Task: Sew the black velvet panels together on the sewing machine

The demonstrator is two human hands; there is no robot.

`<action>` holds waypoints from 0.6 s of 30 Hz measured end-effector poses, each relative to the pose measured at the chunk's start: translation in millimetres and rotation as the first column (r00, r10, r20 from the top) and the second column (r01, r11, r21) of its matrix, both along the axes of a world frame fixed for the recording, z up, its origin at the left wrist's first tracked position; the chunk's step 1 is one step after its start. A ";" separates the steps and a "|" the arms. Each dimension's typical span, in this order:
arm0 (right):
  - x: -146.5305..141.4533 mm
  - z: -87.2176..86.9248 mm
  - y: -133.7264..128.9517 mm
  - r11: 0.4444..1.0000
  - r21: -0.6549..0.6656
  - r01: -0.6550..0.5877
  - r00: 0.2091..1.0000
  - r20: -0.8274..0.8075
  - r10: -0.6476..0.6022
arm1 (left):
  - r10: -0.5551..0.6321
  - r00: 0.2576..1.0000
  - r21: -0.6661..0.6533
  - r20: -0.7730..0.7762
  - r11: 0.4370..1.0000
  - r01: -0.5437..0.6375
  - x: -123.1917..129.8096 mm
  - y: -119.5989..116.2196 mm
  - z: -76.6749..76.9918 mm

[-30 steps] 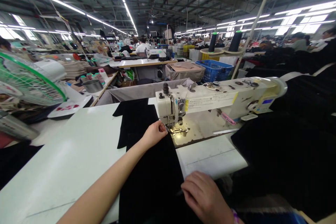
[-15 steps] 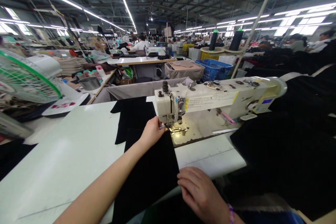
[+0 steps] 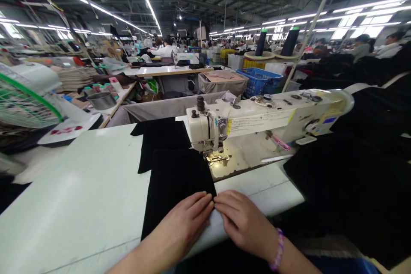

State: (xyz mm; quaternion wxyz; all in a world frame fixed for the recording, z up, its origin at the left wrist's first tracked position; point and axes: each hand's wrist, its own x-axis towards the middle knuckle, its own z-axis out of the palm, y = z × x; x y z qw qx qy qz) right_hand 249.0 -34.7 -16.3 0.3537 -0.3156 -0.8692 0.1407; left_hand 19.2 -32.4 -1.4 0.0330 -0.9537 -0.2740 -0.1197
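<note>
A black fabric piece [image 3: 175, 175] lies on the white sewing table, its right edge running up to the needle area of a sewing machine [image 3: 257, 115]. My left hand [image 3: 189, 218] is closed at the near right edge of this fabric, fingertips pinching it. Right beside it, my right hand [image 3: 242, 222] is closed too, its fingertips at the same edge and almost touching the left ones. A purple and white bracelet [image 3: 278, 248] circles the right wrist. Farther back, another part of black cloth [image 3: 163, 132] spreads left of the machine head.
The machine's metal bed [image 3: 244, 154] holds a pale stick-like tool [image 3: 276, 158]. Dark cloth [image 3: 340, 184] is heaped on the right. A green-rimmed fan [image 3: 28, 98] stands left; a blue basket [image 3: 258, 81] and thread cones [image 3: 290, 43] are behind. Other people work in the background.
My left hand has come back from beside the presser foot to the fabric's near edge, next to my right hand. My right hand has shifted slightly up, and the view has turned a little.
</note>
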 end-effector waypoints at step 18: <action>-26.0 4.5 94.7 0.983 0.091 0.161 0.947 0.267 -0.180 | 0.069 0.984 -0.111 0.167 0.993 -0.050 -15.1 90.0 11.0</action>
